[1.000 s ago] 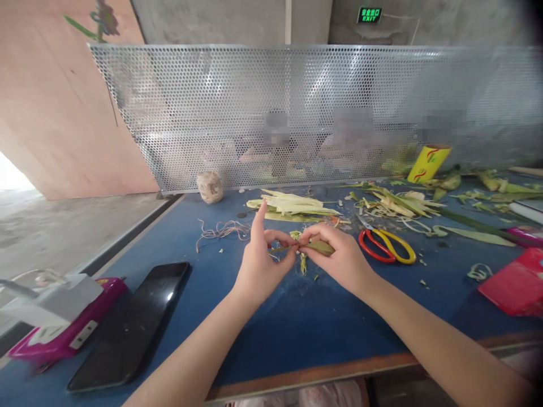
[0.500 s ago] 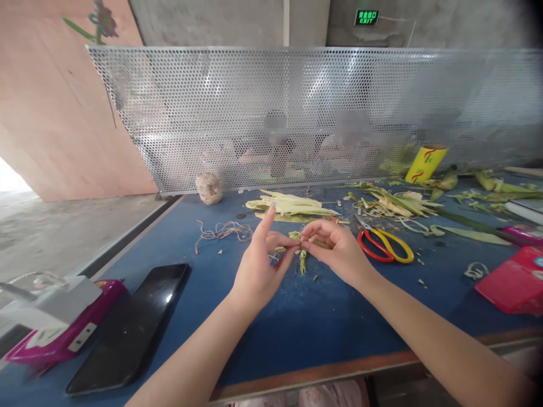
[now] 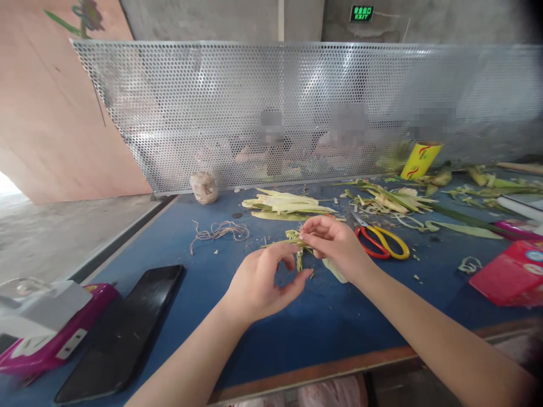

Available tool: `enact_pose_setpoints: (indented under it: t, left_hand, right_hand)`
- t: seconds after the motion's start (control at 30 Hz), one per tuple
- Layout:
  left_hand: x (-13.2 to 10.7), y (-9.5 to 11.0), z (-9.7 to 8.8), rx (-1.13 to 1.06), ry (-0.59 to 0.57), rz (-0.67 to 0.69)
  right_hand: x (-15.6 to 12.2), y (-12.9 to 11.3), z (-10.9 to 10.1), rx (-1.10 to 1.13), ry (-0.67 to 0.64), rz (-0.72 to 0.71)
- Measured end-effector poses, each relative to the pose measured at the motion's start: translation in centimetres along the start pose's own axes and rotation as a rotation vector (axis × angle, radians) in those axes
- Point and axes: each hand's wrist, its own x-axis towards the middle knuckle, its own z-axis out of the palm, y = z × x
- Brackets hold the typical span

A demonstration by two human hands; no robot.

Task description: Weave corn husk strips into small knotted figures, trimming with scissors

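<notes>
Over the middle of the blue table [image 3: 339, 328], my right hand [image 3: 335, 243] pinches a thin corn husk strip, whose pale wider end [image 3: 335, 270] hangs below the palm. My left hand [image 3: 257, 285] is beside it with its thumb apart from the curved fingers; the forefinger touches or nearly touches the strip. A small knotted green husk piece [image 3: 300, 260] shows between and behind the hands, partly covered by the fingers. Scissors [image 3: 388, 243] with one red and one yellow handle lie right of my right hand. Beyond the hands is a stack of pale corn husks [image 3: 288, 203].
Brown string [image 3: 220, 230] and a ball of twine [image 3: 204, 187] are at the left, with a black phone [image 3: 123, 330] nearer. Husk scraps [image 3: 394, 200], a yellow roll [image 3: 421, 161] and a red box [image 3: 511, 274] are at the right. A perforated metal screen [image 3: 237, 113] borders the back; people sit behind it.
My left thumb has swung down and away from the fingers, and the left hand has turned palm-down. The pale husk end now shows below my right hand. The view has shifted slightly.
</notes>
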Motion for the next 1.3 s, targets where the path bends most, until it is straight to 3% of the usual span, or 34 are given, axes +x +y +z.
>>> enact_pose_setpoints:
  t: [0.13, 0.2, 0.4, 0.63, 0.9, 1.17, 1.3]
  left_hand:
    - [0.0, -0.4, 0.3, 0.062, 0.044, -0.058]
    - [0.0, -0.7, 0.2, 0.111, 0.032, -0.011]
    - [0.6, -0.4, -0.6, 0.511, 0.089, 0.482]
    - [1.0, -0.1, -0.5, 0.545, 0.03, 0.505]
    - [1.2, 0.0, -0.6, 0.476, 0.101, 0.629]
    - [0.9, -0.1, -0.3, 0.403, 0.119, 0.54]
    - [0.6, -0.6, 0.1, 0.35, 0.144, 0.352]
  right_hand:
    - [0.1, 0.0, 0.2, 0.143, -0.015, 0.067]
    - [0.1, 0.0, 0.3, 0.159, -0.03, 0.083]
    - [0.0, 0.1, 0.0, 0.207, -0.099, 0.15]
    - [-0.1, -0.4, -0.2, 0.273, -0.153, 0.252]
    - [-0.3, -0.8, -0.1, 0.311, -0.205, 0.321]
    - [-0.2, 0.0, -0.1, 0.243, -0.156, 0.216]
    - [-0.2, 0.0, 0.1, 0.241, -0.115, 0.162]
